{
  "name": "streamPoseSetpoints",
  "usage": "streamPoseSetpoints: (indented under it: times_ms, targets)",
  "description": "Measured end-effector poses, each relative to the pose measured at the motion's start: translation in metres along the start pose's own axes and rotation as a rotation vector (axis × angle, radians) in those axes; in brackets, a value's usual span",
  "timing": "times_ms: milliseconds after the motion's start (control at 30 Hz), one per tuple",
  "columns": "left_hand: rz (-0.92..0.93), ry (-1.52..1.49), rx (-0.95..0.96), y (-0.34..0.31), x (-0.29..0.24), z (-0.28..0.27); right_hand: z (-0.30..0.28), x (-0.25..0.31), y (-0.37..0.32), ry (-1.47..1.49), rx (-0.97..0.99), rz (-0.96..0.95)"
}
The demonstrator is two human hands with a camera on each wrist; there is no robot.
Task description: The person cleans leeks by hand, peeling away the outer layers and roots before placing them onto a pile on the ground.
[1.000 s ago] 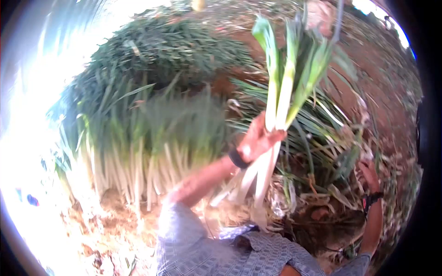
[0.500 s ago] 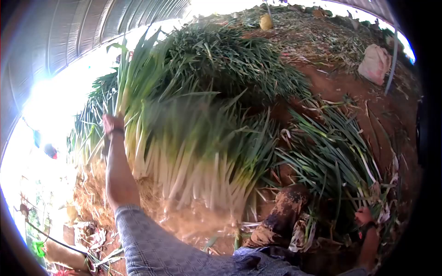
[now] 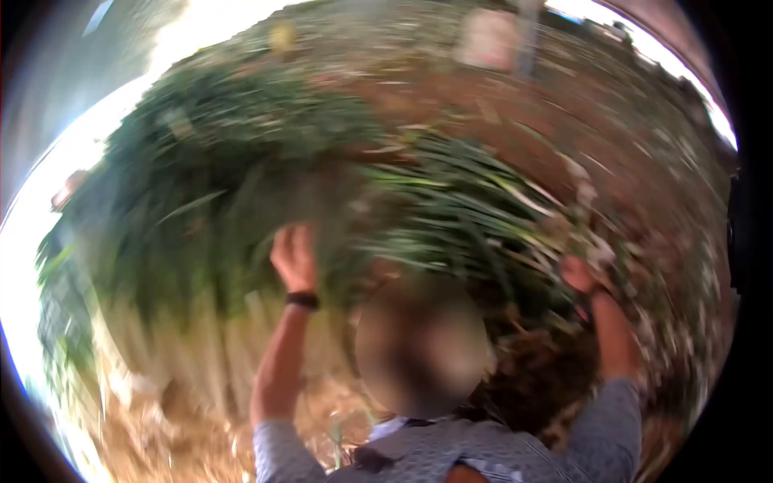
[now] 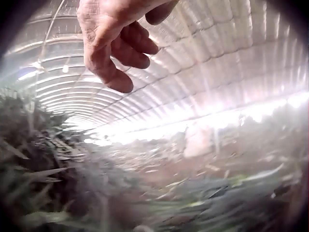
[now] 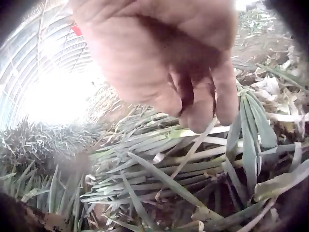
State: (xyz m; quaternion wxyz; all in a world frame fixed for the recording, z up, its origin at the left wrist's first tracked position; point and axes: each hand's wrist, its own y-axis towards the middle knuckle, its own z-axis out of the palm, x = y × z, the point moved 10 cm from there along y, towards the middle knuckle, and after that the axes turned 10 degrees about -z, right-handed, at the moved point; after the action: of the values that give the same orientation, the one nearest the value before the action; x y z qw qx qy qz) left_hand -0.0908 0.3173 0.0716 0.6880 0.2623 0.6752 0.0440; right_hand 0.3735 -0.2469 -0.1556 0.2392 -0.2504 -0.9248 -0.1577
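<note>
In the head view my left hand [image 3: 294,253] hovers in front of a wide bank of upright leeks [image 3: 201,314], green tops above pale stems. The left wrist view shows that hand's fingers [image 4: 118,79] loosely bent, with nothing between them. My right hand [image 3: 578,274] is low at the stem end of a loose heap of leeks [image 3: 467,201]. Close up in the right wrist view, its fingertips [image 5: 198,123] and thumb come together right over the stems and leaves [image 5: 183,157]. I cannot tell whether they pinch a leek.
A pale sack [image 3: 489,39] stands at the back beside a grey pole [image 3: 527,40]. Further left is a small yellow object [image 3: 282,36]. Bare reddish soil [image 3: 459,97] and scattered leaf litter lie behind the heap. A curved greenhouse roof [image 4: 217,48] arches overhead.
My left hand held a bunch of leeks, carried it to the left end of the upright bank, let go and has come back rightward. The right hand stays at the loose heap.
</note>
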Motion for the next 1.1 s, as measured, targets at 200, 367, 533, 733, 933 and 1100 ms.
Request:
streamPoseSetpoints:
  times_ms: [200, 367, 533, 733, 933, 1100]
  targets:
    - [-0.349, -0.525, 0.416, -0.065, -0.005, 0.251, -0.037, 0.014, -0.042, -0.097, 0.153, 0.59]
    - [-0.682, -0.627, 0.599, -0.136, 0.036, 0.364, -0.049, -0.045, -0.057, -0.156, -0.017, 0.63]
    - [-1.08, -0.56, 0.707, -0.197, 0.04, 0.409, -0.041, -0.039, 0.021, -0.092, 0.047, 0.545]
    - [-1.13, -0.432, 0.969, -0.231, 0.044, 0.438, 0.041, -0.097, 0.135, 0.121, 0.025, 0.548]
    - [-1.125, -0.229, 1.101, -0.243, 0.046, 0.459, 0.049, -0.227, 0.074, -0.26, -0.137, 0.739]
    - [-1.113, -0.127, 1.279, -0.275, 0.054, 0.474, 0.018, -0.287, -0.084, 0.003, -0.132, 1.198]
